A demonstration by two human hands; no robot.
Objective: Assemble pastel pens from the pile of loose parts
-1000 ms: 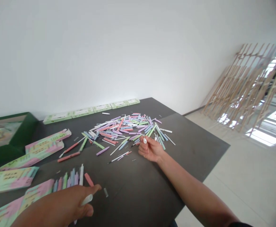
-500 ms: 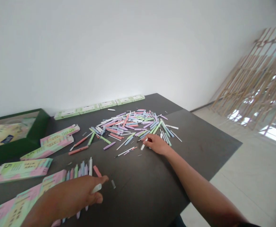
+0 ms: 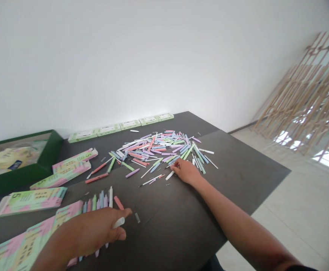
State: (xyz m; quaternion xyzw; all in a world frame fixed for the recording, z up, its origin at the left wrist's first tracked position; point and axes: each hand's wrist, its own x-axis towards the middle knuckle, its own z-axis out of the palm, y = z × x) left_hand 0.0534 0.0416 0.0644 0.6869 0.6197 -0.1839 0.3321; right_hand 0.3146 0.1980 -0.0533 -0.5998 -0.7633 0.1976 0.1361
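Note:
My left hand is closed around a white pen barrel, whose end pokes out between thumb and fingers. Beneath this hand lies a row of pastel pens, partly covered by it. A short red pen part is just beyond the fingertips, and a small clear tube lies to their right. At the near edge of the heap of pen parts and refills, my right hand has its fingertips pinched together; what they grip is hidden. A white pen part lies just by the thumb.
Pink and green packets lie at the left. Behind them is a green box with plastic bags inside. Several light green cartons line the wall. Bamboo-like poles lean beyond the dark table on the right.
The view has shifted slightly left, so things appear a little further right. The white pen part by my right thumb lies at a flatter angle. My left hand keeps its hold on the white barrel.

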